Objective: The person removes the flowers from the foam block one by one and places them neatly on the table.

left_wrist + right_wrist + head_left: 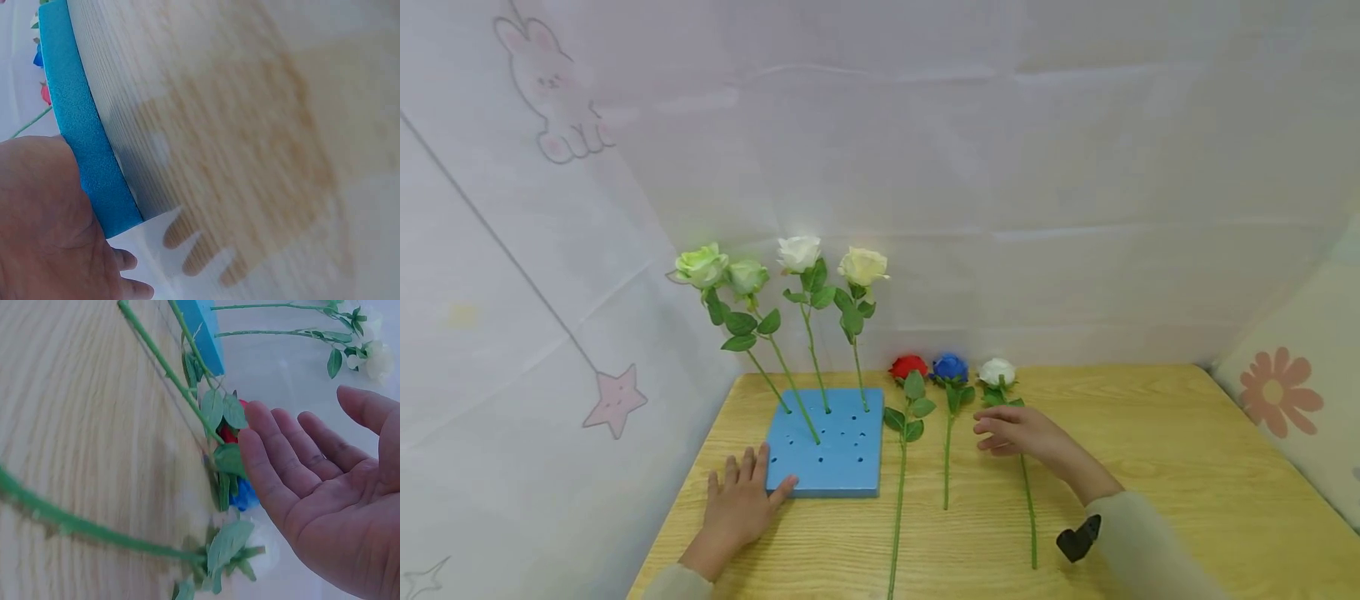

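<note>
My left hand (739, 502) lies with spread fingers at the left front corner of a blue foam block (838, 479), its thumb on the block's edge. My right hand (1026, 433) is over the stem of a white rose (997, 372) lying on the table; its fingers are relaxed, with nothing in them. Left of it lie a blue rose (951, 368) and a red rose (909, 367). In the right wrist view the palm faces the leaves (230, 459) of the blue rose. Two green roses (702, 267), a white one (800, 253) and a cream one (863, 266) stand in the block.
The wooden table (1150, 467) reaches back to a pale cloth backdrop (1075, 208). Several holes show in the block's top. The red rose's long stem (898, 517) runs toward the table's front. A dark strap piece (1078, 538) is at my right wrist.
</note>
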`<state>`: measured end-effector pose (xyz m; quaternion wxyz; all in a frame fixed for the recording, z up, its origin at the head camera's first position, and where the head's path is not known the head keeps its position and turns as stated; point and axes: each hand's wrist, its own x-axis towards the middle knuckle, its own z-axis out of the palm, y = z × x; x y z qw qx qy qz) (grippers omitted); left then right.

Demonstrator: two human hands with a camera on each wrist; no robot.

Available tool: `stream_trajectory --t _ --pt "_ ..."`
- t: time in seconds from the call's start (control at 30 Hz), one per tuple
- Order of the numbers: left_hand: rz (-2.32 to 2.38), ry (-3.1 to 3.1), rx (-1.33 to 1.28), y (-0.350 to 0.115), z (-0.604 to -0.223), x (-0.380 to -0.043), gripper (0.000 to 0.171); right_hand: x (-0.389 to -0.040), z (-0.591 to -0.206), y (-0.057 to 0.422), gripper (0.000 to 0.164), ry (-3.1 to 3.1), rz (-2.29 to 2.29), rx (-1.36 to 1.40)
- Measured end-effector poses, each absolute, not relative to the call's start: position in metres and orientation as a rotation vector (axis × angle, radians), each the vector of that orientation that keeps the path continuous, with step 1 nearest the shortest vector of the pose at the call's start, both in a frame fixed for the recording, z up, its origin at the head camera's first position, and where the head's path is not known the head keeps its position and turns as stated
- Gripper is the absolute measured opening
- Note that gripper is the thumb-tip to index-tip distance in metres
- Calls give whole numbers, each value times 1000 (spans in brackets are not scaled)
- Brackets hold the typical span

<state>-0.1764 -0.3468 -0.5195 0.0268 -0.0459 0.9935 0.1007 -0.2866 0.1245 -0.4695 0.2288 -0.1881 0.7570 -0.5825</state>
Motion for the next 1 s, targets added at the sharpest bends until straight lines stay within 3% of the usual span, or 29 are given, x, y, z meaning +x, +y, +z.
stream_trajectory --t 0.3,1.0 --pt "289 3083 -132 -349 -525 -179 97 -299 -465 89 56 2082 -1616 -538" --pt "265 3098 -137 -347 -523 -177 99 -308 -453 11 43 1998 -1682 -641"
